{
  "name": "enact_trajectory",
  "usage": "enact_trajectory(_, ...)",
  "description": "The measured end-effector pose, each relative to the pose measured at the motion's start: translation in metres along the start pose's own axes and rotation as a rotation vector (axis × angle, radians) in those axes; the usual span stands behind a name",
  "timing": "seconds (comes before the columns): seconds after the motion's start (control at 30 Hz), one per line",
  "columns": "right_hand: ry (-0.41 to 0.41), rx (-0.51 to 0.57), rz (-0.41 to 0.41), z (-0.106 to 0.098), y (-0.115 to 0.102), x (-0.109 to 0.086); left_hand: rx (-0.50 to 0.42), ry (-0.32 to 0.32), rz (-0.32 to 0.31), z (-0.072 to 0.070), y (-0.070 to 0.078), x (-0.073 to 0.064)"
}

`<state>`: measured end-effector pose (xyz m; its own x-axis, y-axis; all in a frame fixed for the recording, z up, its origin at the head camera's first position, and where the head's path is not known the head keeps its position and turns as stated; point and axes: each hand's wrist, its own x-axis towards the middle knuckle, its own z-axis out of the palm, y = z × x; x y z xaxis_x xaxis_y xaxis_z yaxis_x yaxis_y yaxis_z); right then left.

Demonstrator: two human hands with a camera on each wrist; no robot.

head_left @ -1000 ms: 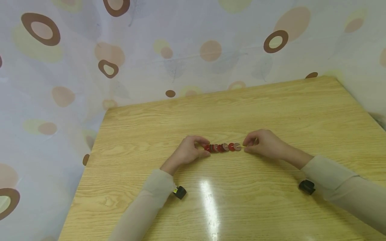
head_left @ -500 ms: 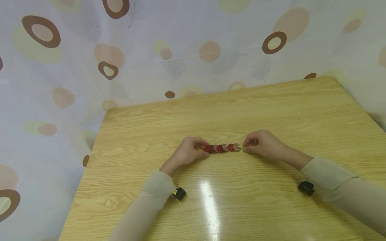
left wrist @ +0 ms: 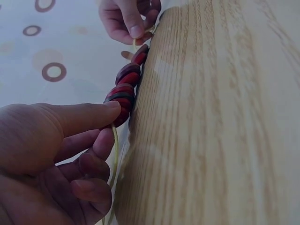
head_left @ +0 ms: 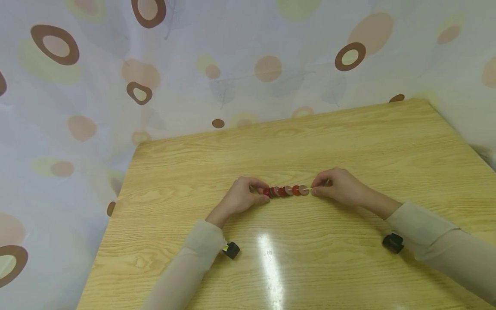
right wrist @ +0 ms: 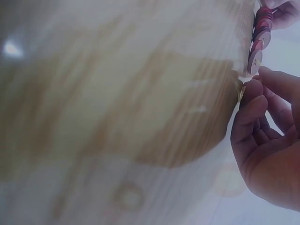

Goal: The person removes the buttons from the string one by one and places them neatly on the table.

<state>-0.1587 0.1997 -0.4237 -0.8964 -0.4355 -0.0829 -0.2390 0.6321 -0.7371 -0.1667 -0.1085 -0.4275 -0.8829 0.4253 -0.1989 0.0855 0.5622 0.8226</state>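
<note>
A row of red, dark and pinkish-brown buttons (head_left: 288, 190) is threaded on a yellow string (left wrist: 115, 150) just over the table. My left hand (head_left: 241, 195) pinches the red buttons at the row's left end between thumb and fingers. In the left wrist view the string trails down from there past the curled fingers. At the other end, my right hand (head_left: 336, 187) pinches the string between thumb and forefinger, close to the last pinkish-brown button (right wrist: 255, 62). Holes show in that button's face. A small gap parts the two rightmost buttons from the others.
The wooden table (head_left: 333, 267) runs under both arms, with a bright reflection near the front. A patterned cloth (head_left: 240, 51) hangs behind its far edge and at the left. Black wrist devices (head_left: 393, 243) sit beneath both cuffs.
The head view has shifted very slightly. Both hands keep their grip, and the buttons look the same along the string.
</note>
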Motion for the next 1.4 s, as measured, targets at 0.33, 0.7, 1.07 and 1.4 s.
enact_trajectory(0.33, -0.014, 0.065, 0.011, 0.0, 0.0, 0.003, -0.008, 0.018, 0.004, -0.002, 0.002, 0.0)
enact_trajectory(0.7, -0.064, 0.163, 0.038, -0.003, 0.005, 0.006, -0.031, 0.019, -0.002, -0.003, 0.001, 0.0)
enact_trajectory(1.07, -0.064, 0.178, 0.049, -0.004, 0.003, 0.006, -0.027, 0.029, -0.001, -0.003, 0.0, 0.001)
enact_trajectory(1.4, -0.074, 0.174, 0.064, -0.01, 0.004, 0.005, -0.005, 0.042, 0.008, -0.004, 0.001, 0.002)
